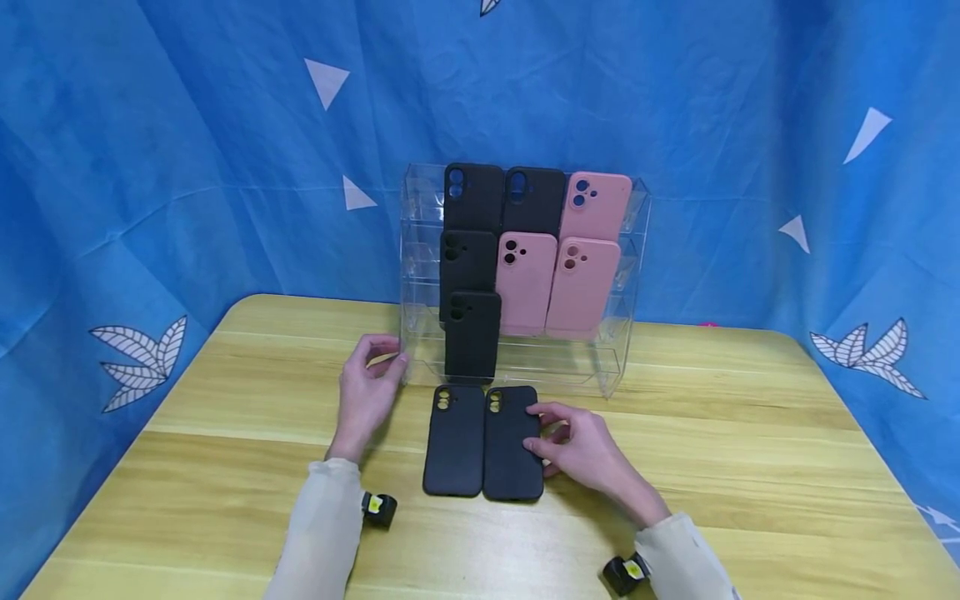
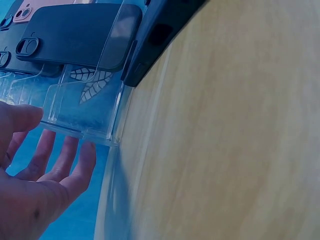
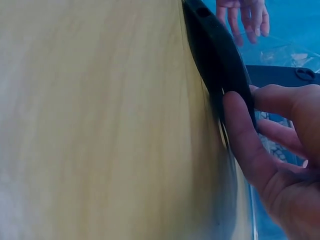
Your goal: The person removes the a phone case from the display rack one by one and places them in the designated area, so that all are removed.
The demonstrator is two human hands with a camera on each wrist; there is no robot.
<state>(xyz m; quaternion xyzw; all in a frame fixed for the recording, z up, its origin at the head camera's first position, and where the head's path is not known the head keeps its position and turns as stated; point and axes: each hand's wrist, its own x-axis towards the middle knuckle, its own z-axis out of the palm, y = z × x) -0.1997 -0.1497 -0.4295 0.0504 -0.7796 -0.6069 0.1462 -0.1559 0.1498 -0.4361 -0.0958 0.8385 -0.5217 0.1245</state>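
Observation:
Two black phone cases lie side by side on the table, the left case (image 1: 454, 442) and the right case (image 1: 512, 446), camera cutouts toward the stand. My right hand (image 1: 581, 446) holds the right case by its right edge; in the right wrist view the thumb (image 3: 245, 135) and bent index finger come together at that edge. A clear tiered acrylic stand (image 1: 551, 367) rises behind the cases. Beside its lower left side is my left hand (image 1: 367, 387), fingers loosely spread, with the thumb and fingertips right at the side panel's edge in the left wrist view.
The stand carries black cases, such as the front one (image 1: 472, 337), and pink cases, such as one (image 1: 583, 287) at the right, in overlapping rows. A blue patterned cloth (image 1: 225, 150) hangs behind the wooden table (image 1: 750, 467).

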